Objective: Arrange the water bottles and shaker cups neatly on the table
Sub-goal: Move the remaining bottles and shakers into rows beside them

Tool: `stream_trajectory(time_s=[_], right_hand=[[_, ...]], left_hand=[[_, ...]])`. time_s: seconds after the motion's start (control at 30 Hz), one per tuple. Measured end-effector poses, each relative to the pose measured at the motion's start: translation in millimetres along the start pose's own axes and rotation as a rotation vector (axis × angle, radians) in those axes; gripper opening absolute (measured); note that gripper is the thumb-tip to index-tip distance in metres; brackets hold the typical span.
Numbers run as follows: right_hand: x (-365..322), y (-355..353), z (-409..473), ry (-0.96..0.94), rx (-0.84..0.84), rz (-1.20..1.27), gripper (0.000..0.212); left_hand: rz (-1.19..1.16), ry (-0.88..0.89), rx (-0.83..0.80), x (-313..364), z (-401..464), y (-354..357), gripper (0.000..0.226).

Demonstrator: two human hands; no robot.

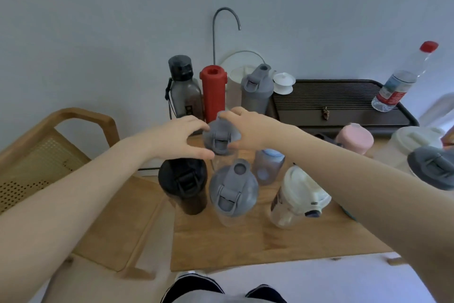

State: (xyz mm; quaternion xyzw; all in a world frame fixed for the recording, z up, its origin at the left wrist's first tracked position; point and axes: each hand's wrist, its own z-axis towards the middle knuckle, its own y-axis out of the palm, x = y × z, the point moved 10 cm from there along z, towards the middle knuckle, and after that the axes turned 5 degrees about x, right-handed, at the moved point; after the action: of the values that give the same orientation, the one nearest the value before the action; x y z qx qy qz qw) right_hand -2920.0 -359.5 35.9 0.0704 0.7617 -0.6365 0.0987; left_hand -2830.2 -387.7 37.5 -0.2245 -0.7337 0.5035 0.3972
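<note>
While both hands pinch the grey-lidded shaker with curled fingers, black shaker beside, red bottle behind.

grey-lidded cup cut off right, shoes cropped

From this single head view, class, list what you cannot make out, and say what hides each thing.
- Body of the clear shaker cup with grey flip lid: hidden by both hands.
- Right hand fingers: behind that lid.
- Grey-lidded cup at the right edge: cut off by the frame.
- Label on the red-capped clear plastic bottle: too small.
</note>
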Motion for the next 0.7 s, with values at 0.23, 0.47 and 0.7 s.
stream_trajectory(time_s=[0.23,0.47,0.7], right_hand=[[4,27,40,0.145,-0.066,0.051,0.096],[17,29,21,0.232,-0.059,-0.04,0.082],[19,22,17,0.351,-0.117,0.118,0.086]], left_hand=[[0.101,0.232,-0.303,-7,-18,43,0.086],[0.164,0.474,-0.211,-3,-13,37,0.075],[0.061,0.573,-0.245,-12,-9,33,0.084]])
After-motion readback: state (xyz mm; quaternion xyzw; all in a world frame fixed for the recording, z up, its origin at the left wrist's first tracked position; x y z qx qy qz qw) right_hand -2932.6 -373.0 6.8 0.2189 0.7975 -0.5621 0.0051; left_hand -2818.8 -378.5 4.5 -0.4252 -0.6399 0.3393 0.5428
